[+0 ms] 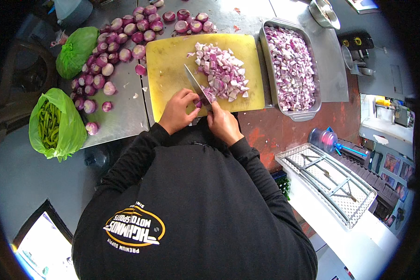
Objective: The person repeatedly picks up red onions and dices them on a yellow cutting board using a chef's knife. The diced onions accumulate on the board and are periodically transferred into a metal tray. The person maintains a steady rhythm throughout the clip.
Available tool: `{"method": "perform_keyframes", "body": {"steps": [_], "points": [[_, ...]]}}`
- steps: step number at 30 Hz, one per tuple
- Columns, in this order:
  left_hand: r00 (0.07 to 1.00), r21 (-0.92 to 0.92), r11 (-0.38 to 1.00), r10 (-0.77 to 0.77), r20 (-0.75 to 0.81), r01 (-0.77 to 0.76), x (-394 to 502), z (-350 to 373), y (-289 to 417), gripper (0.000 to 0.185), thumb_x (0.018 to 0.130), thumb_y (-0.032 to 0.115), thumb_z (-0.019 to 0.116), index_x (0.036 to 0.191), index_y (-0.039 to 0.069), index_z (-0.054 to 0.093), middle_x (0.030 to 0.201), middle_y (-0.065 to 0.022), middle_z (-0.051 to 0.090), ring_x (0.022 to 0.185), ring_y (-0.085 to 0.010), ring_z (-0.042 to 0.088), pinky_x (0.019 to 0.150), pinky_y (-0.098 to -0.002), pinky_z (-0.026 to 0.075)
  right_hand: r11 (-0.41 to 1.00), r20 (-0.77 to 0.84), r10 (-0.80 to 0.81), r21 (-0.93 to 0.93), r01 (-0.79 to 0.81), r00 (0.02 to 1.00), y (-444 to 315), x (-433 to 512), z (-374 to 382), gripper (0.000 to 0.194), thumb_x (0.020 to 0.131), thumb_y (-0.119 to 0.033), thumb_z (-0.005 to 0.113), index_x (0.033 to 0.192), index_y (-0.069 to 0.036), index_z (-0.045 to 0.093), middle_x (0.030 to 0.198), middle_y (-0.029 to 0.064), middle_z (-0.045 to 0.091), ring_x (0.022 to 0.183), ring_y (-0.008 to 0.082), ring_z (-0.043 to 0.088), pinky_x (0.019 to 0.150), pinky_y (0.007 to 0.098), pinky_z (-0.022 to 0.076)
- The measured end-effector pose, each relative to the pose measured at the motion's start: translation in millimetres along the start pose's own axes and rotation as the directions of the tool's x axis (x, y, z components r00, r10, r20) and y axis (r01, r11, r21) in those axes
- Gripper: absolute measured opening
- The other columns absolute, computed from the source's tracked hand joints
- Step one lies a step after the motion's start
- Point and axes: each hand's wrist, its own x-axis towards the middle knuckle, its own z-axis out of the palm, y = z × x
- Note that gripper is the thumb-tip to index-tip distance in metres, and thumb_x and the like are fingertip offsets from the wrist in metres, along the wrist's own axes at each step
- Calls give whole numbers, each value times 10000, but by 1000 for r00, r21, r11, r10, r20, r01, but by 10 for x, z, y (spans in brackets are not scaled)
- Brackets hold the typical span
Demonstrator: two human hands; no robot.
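Observation:
My right hand (224,123) grips the handle of a kitchen knife (195,81), whose blade points up and to the left over a yellow cutting board (168,66). Close beside the blade, my left hand (180,109) has its fingers curled around a piece of red onion (198,104) near the board's front edge. The fingers hide part of that piece. A heap of chopped red onion (221,71) lies on the board, just right of the blade. To the right of the board, a metal pan (317,84) is filled with diced red onion (289,66).
Many whole peeled red onions (125,55) spread over the metal table (124,117) at left. A green bag of chili peppers (77,126) stands at the table's left edge, below a green tied bag (79,47). A metal bowl (330,19) sits at upper right, a folded table (322,182) lower right.

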Motion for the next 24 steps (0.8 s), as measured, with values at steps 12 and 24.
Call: {"method": "perform_keyframes", "body": {"steps": [12, 24], "points": [[992, 32, 999, 26, -124, -22, -117, 120, 2, 250, 862, 76, 777, 1099, 43, 708, 1097, -153, 688, 1047, -379, 680, 911, -452, 564, 995, -34, 15, -100, -19, 999, -95, -92, -142, 185, 1029, -185, 610, 1097, -50, 503, 792, 292, 699, 762, 528, 694, 666, 642, 527], [995, 120, 993, 4, -97, 7, -247, 110, -138, 210, 854, 93, 795, 1036, 35, 708, 1063, -129, 687, 1019, -360, 678, 894, -451, 556, 997, -43, 15, -76, -18, 999, -122, -75, -154, 174, 1031, -181, 610, 1091, -64, 497, 799, 293, 688, 777, 539, 684, 668, 646, 517]]}}
